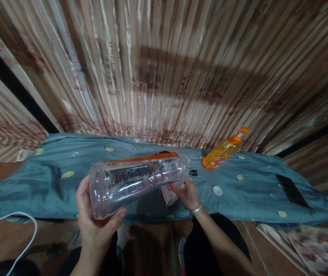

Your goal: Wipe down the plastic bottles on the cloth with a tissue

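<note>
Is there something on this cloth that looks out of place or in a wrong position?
Nothing is spilled. The clear bottle is held sideways by the left hand at its base and the right hand at its neck, and a white cap lies loose on the blue cloth. The orange pump bottle appears to lean.

Clear bottle, orange pump bottle, teal cloth perhaps gold-dotted
</note>
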### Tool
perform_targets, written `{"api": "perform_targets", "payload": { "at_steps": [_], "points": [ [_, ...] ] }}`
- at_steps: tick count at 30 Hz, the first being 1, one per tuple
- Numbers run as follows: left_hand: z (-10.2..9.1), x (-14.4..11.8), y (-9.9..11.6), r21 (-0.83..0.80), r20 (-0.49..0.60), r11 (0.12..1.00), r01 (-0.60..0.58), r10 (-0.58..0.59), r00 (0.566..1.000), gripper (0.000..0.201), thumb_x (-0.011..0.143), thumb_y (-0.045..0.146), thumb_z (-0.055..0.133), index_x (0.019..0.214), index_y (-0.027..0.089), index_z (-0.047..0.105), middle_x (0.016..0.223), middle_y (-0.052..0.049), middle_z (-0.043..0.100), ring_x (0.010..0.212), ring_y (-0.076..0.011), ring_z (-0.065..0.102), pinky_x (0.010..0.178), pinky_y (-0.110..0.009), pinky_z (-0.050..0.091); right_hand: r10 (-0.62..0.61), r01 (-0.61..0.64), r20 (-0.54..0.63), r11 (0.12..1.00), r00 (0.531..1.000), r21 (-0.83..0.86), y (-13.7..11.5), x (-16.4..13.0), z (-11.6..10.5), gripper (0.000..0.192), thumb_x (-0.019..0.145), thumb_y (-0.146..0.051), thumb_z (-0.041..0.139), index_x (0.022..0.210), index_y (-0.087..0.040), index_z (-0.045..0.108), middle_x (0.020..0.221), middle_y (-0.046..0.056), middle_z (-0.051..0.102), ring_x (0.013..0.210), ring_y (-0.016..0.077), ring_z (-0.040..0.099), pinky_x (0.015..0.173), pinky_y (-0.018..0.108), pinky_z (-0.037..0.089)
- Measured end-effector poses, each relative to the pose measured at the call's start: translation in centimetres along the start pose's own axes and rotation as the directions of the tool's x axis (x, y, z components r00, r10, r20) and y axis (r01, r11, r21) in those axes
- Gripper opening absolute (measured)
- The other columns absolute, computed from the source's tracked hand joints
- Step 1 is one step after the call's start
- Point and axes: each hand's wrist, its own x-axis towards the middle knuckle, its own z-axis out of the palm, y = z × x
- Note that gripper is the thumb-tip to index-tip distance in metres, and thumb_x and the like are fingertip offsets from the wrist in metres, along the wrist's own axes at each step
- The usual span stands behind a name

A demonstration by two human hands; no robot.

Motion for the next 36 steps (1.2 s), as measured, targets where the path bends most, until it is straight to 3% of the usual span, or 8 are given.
{"api": "perform_targets", "payload": {
  "at_steps": [6, 18, 36],
  "points": [
    [0.0, 0.0, -0.1, -0.010, 0.005, 1.000, 0.003, -0.003, 1.000, 0.122, 0.065, 0.062, 0.125, 0.171, 0.034, 0.073, 0.177, -0.016, 0.076, 0.165, -0.0494, 0.073, 0.146, -0.070, 0.059, 0.008, -0.008, -0.005, 1.000, 1.000, 0.008, 0.4, 0.0, 0.2, 0.036, 0.085, -0.057, 0.094, 0.106, -0.032, 0.079, 0.110, 0.014, 0.101, 0.099, 0.0407, 0.100, 0.087, 0.046, 0.082],
    [0.1, -0.1, 0.2, -0.003, 0.005, 1.000, 0.009, -0.009, 1.000, 0.121, 0.065, 0.064, 0.125, 0.170, 0.033, 0.073, 0.178, -0.017, 0.075, 0.167, -0.0502, 0.073, 0.149, -0.072, 0.056, -0.022, 0.021, -0.011, 0.999, 1.000, -0.042, 0.7, -0.1, 0.3, 0.035, 0.088, -0.052, 0.094, 0.112, -0.031, 0.081, 0.109, 0.011, 0.100, 0.098, 0.0381, 0.100, 0.087, 0.044, 0.082],
    [0.0, -0.1, 0.1, 0.004, 0.017, 1.000, 0.011, -0.011, 1.000, 0.122, 0.067, 0.064, 0.124, 0.172, 0.034, 0.071, 0.182, -0.017, 0.073, 0.174, -0.0527, 0.068, 0.152, -0.074, 0.051, 0.005, -0.005, 0.006, 1.000, 1.000, -0.019, -0.6, 0.1, -0.2, 0.039, 0.086, -0.057, 0.094, 0.112, -0.030, 0.082, 0.106, 0.011, 0.101, 0.096, 0.0393, 0.100, 0.082, 0.043, 0.081]
  ]
}}
